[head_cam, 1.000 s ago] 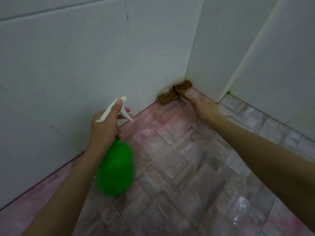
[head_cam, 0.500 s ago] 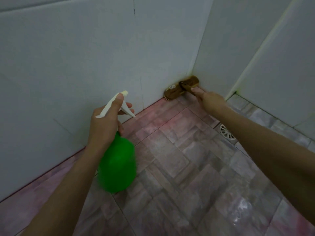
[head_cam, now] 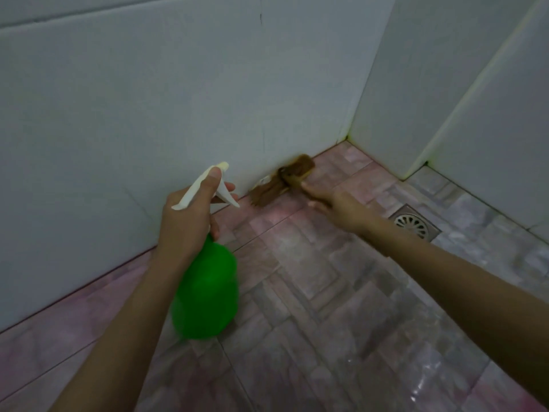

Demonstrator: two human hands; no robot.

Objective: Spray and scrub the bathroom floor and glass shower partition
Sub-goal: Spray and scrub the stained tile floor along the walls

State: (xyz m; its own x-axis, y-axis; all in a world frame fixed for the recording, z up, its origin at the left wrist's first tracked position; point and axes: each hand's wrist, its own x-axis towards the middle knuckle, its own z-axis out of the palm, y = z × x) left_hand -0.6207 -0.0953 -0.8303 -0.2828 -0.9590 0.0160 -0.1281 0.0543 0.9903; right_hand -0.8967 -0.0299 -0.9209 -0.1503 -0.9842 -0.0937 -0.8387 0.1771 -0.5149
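Green spray bottle [head_cam: 208, 292] hangs from our left hand [head_cam: 185, 221], fingers wrapped round its white trigger head [head_cam: 205, 185]. Our right hand [head_cam: 338, 205] grips a blurred brown scrub brush [head_cam: 282, 181] on the pink tiled floor [head_cam: 312, 278], against the white wall [head_cam: 148, 99], near the drain [head_cam: 414, 223].

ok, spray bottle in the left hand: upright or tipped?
Tipped. The green spray bottle hangs from the left hand, body slanting back toward the camera, white nozzle aimed at the wall base.

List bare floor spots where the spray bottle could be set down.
Free: floor tiles between both forearms, and the strip by the left wall. Crowded: the wall base where the right hand works the brush, and the drain.
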